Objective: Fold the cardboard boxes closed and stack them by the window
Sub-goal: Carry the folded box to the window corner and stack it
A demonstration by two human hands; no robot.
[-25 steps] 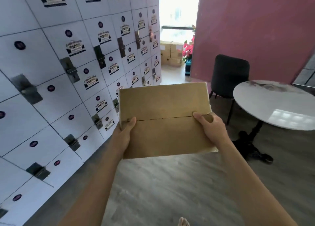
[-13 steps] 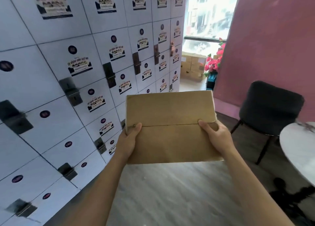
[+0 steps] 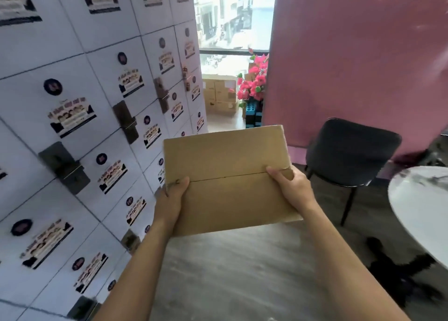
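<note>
A brown cardboard box, its top flaps folded shut along a centre seam, is carried in front of me above the floor. My left hand grips its left side with the thumb on the seam. My right hand grips the right side, thumb lying across the top. Far ahead, a stack of closed cardboard boxes stands on the floor under the window.
A wall of white lockers runs along the left. Pink flowers in a blue crate stand beside the stacked boxes. A pink wall, a dark chair and a round white table are on the right.
I have moved forward along the lockers; the window and stacked boxes look closer. The chair and table have shifted to the right. Both hands keep the same hold on the box.
</note>
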